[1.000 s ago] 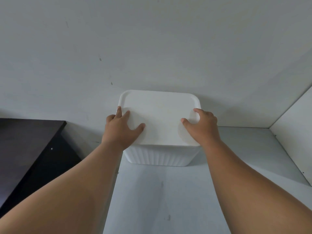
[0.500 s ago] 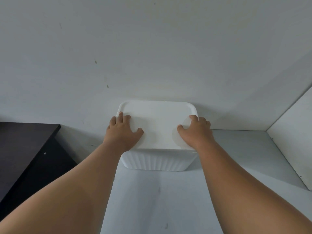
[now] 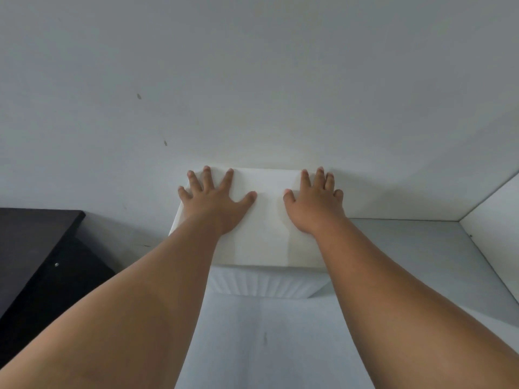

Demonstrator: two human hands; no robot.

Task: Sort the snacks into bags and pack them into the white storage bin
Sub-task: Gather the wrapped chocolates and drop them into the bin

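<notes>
The white storage bin [image 3: 266, 284] with ribbed sides stands on a pale table against the wall, its flat white lid [image 3: 269, 220] on top. My left hand [image 3: 214, 200] lies flat on the lid's left half with the fingers spread. My right hand [image 3: 316, 203] lies flat on the right half, fingers reaching the far edge. Neither hand grips anything. No snacks or bags are visible; the bin's inside is hidden by the lid.
The pale grey table [image 3: 266, 346] ends at the white wall [image 3: 252, 80] behind the bin. A white side panel [image 3: 494, 220] closes off the right. A dark brown cabinet [image 3: 31, 242] stands lower at the left.
Both hands slid farther back over the lid and flattened out, fingers now spread to its far edge. The view has moved closer to the bin.
</notes>
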